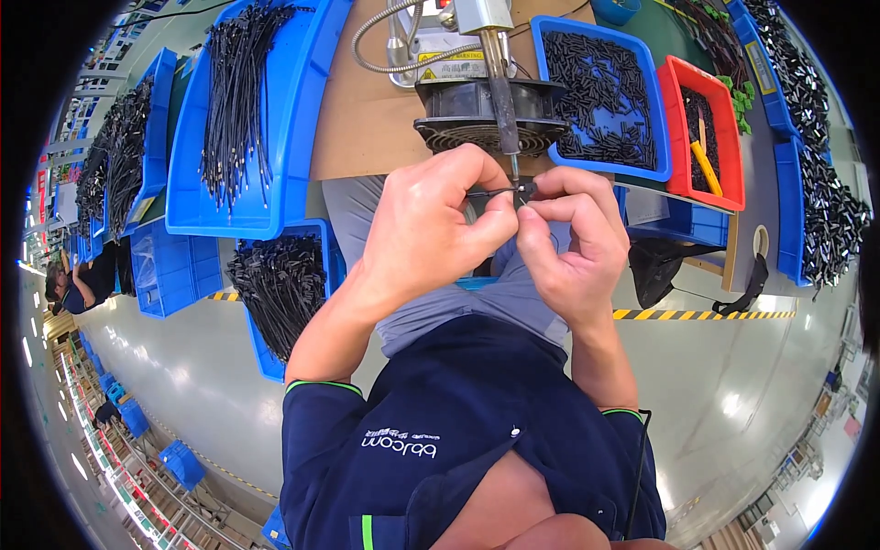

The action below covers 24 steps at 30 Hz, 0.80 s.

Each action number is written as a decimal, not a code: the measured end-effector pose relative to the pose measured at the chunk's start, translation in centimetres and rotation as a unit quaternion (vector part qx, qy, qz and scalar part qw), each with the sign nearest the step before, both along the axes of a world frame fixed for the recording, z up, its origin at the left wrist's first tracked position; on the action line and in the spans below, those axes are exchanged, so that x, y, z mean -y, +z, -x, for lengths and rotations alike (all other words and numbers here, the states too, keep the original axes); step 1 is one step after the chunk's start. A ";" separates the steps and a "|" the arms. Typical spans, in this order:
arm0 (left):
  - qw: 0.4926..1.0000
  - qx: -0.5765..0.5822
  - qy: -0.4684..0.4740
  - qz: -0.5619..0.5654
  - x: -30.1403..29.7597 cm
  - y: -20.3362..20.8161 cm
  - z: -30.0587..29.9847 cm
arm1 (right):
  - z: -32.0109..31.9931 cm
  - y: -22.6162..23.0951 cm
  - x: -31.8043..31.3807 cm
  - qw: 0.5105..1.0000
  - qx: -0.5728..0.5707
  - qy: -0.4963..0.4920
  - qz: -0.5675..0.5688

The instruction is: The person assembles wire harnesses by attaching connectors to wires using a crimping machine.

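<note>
My left hand [438, 220] is closed in a pinch on a thin black cable [488, 192], whose end points to the right. Finger and thumb of my right hand [577, 243] grip a small black connector piece [527, 192] that meets the cable end. Directly above the join hangs a soldering iron [501, 96], its thin metal tip touching or nearly touching the work; I cannot tell which. Fingers partly hide both pieces. Behind the iron sits a black fan [449, 110] at the bench's front edge.
Blue trays of black cables [240, 110] stand left, another [284, 284] lower down. Right are a blue tray of small black tubes [600, 69] and a red tray [676, 137] holding a yellow-handled tool [705, 168]. Another person [81, 284] is far left.
</note>
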<state>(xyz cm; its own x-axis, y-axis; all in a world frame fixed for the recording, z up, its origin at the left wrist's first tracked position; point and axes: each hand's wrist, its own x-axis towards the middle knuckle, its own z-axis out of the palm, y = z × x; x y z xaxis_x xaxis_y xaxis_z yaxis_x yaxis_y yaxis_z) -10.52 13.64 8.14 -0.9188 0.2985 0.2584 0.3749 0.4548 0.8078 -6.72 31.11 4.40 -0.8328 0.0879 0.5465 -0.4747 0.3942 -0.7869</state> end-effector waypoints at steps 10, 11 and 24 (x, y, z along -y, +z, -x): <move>0.999 0.043 0.009 0.001 0.0 -0.4 -1.2 | -1.1 -0.5 0.1 1.000 0.015 -0.005 -0.009; 0.999 0.047 0.009 -0.006 0.0 -0.6 -1.3 | -1.3 -0.6 0.2 1.000 0.021 -0.004 -0.005; 0.888 0.350 -0.031 -0.297 0.3 -2.4 -3.2 | -4.6 -0.7 -1.3 0.929 0.226 0.063 0.285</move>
